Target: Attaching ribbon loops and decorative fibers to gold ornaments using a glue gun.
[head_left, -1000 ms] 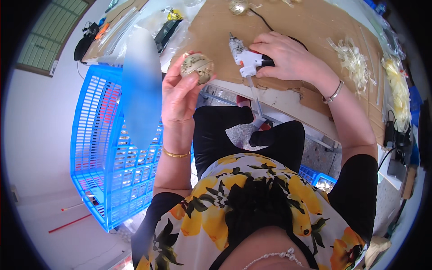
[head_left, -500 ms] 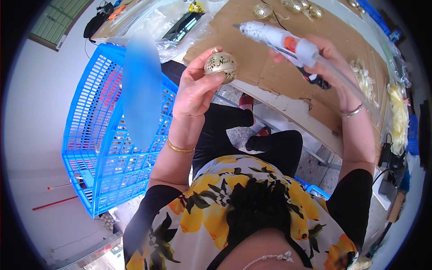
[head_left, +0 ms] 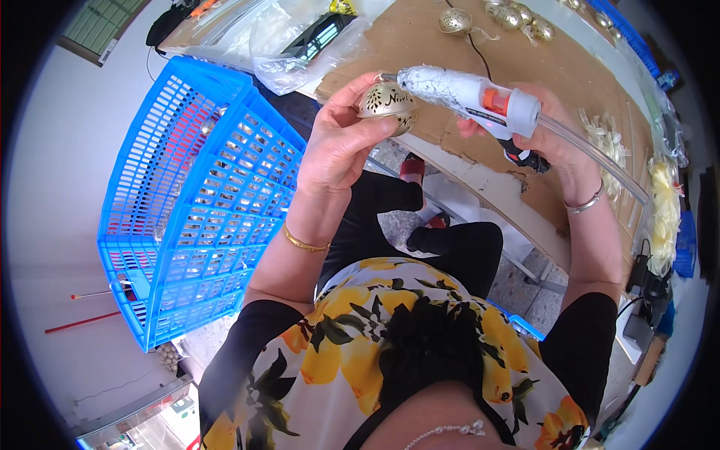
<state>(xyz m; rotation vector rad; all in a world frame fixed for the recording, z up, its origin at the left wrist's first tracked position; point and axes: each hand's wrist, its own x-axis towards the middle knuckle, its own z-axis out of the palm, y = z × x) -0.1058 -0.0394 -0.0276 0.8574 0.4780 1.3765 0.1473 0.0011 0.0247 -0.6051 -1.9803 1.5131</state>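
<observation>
Between the thumb and fingers of my left hand is a round, pale-gold bauble with cut-out patterns and dark lettering. My right hand is wrapped round a white glue gun with an orange part in its body. A clear glue stick sticks out of the gun's back end. The gun's metal nozzle points left and sits at the top of the bauble; whether it touches cannot be made out.
To my left stands a tall blue plastic crate with gold baubles inside. Cardboard covers the table, where more baubles lie at the far side. Cream ribbons hang at the right. A dark cord crosses the cardboard.
The glue gun has come left and down, bringing its nozzle to the bauble's top. My left hand has shifted slightly right with the bauble. A blurred blue shape over the crate has gone.
</observation>
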